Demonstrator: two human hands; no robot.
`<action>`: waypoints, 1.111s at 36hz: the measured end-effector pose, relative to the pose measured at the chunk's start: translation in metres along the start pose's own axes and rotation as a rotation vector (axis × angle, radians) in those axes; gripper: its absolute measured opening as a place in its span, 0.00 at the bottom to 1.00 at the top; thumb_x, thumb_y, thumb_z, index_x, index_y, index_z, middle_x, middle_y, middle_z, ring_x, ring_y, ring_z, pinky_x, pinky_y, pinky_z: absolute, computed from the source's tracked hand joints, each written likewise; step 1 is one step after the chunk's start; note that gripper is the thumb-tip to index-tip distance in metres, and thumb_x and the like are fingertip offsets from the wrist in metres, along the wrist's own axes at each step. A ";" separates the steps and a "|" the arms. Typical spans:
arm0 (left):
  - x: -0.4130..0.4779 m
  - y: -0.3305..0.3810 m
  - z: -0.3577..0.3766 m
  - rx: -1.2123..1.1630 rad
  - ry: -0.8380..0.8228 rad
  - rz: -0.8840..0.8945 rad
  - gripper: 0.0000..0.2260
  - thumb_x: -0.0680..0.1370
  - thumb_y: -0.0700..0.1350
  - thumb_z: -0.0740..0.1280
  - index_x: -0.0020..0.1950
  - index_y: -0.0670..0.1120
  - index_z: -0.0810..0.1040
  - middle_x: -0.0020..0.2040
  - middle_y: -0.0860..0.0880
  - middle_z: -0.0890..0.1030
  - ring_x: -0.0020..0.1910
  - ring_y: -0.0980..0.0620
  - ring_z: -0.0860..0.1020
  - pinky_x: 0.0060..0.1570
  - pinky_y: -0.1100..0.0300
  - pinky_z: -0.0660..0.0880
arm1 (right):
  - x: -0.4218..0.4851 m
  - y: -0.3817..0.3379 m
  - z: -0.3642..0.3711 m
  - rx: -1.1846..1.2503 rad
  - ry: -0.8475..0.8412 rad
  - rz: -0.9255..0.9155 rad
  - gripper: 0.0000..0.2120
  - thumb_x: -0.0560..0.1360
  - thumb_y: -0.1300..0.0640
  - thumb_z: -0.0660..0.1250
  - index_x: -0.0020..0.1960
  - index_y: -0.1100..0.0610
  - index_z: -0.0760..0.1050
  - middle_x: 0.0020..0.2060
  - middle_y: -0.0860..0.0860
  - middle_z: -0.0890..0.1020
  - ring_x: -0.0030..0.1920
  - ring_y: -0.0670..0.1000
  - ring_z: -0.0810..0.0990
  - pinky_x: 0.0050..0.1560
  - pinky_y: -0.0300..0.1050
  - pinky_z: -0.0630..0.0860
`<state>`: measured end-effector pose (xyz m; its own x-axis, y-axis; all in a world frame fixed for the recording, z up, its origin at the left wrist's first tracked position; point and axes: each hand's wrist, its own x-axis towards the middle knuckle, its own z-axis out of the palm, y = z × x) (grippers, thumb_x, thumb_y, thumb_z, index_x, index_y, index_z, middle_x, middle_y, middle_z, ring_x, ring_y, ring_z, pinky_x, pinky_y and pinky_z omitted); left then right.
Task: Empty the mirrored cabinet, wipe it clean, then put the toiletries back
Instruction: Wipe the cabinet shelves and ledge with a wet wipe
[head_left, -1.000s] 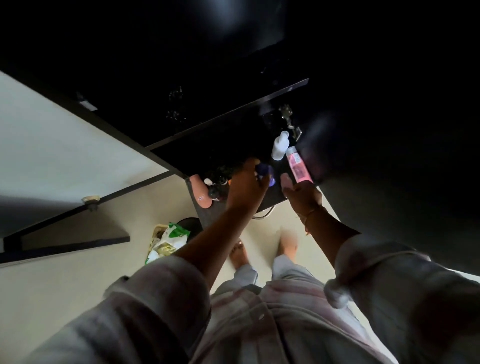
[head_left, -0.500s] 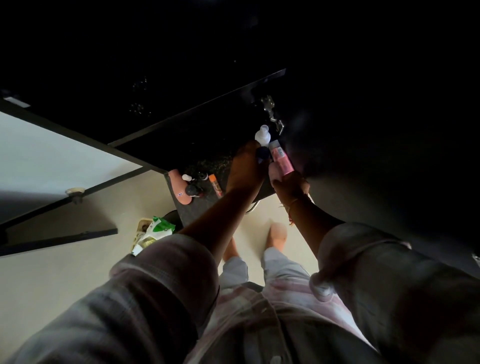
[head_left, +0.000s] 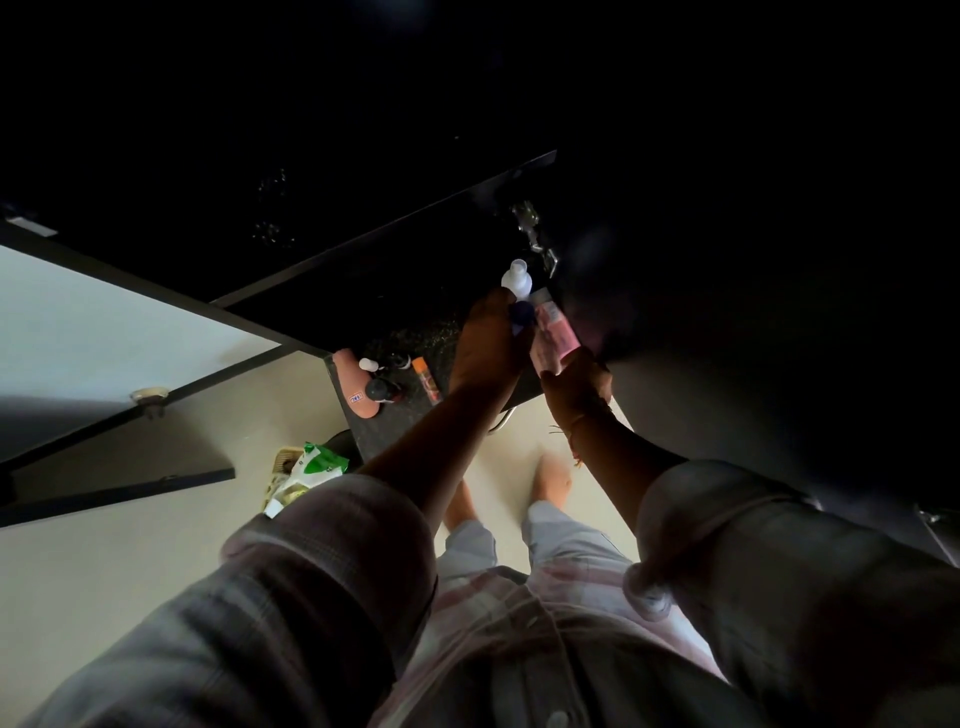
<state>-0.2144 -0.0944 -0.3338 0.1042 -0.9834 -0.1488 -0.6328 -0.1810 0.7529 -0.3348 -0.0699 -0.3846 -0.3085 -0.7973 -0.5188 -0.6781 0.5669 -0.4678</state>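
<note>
Nearest, over the dark counter's (head_left: 387, 434) front edge, the right hand (head_left: 574, 382) grasps a pink bottle (head_left: 557, 332). Just beside it, the left hand (head_left: 485, 351) clasps a blue-capped thing (head_left: 522, 313). An orange stick (head_left: 427, 380) and a pink tube (head_left: 352, 385) lie toward the counter's left end. A white bottle (head_left: 517, 279) stands farther back.

On the dark speckled counter (head_left: 384, 434), left of the left hand (head_left: 488, 345), lie an orange stick (head_left: 427, 382), small dark bottles (head_left: 383, 389), and farthest a pink tube (head_left: 356, 387).
</note>
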 end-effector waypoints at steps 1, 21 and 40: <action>0.000 0.000 0.001 0.007 0.002 -0.004 0.11 0.75 0.41 0.67 0.57 0.41 0.77 0.52 0.45 0.80 0.48 0.51 0.79 0.42 0.77 0.67 | -0.001 0.000 -0.001 -0.001 0.002 -0.010 0.16 0.74 0.55 0.68 0.59 0.60 0.75 0.54 0.59 0.81 0.52 0.59 0.80 0.43 0.42 0.71; -0.055 -0.034 -0.034 0.119 0.006 0.023 0.10 0.76 0.42 0.69 0.55 0.40 0.78 0.51 0.41 0.81 0.51 0.42 0.79 0.50 0.52 0.76 | -0.036 -0.013 0.019 -0.053 -0.057 -0.183 0.16 0.76 0.47 0.64 0.55 0.58 0.76 0.51 0.58 0.82 0.53 0.61 0.80 0.50 0.49 0.77; -0.093 -0.128 -0.117 0.302 0.101 -0.082 0.20 0.74 0.43 0.72 0.64 0.42 0.74 0.60 0.43 0.75 0.58 0.44 0.71 0.57 0.54 0.71 | -0.067 -0.066 0.116 -0.219 -0.142 -0.313 0.14 0.76 0.47 0.65 0.55 0.55 0.77 0.50 0.55 0.81 0.52 0.57 0.80 0.43 0.42 0.71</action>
<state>-0.0537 0.0185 -0.3412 0.2306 -0.9649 -0.1255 -0.8165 -0.2620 0.5145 -0.1923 -0.0296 -0.4021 0.0202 -0.8792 -0.4760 -0.8553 0.2313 -0.4636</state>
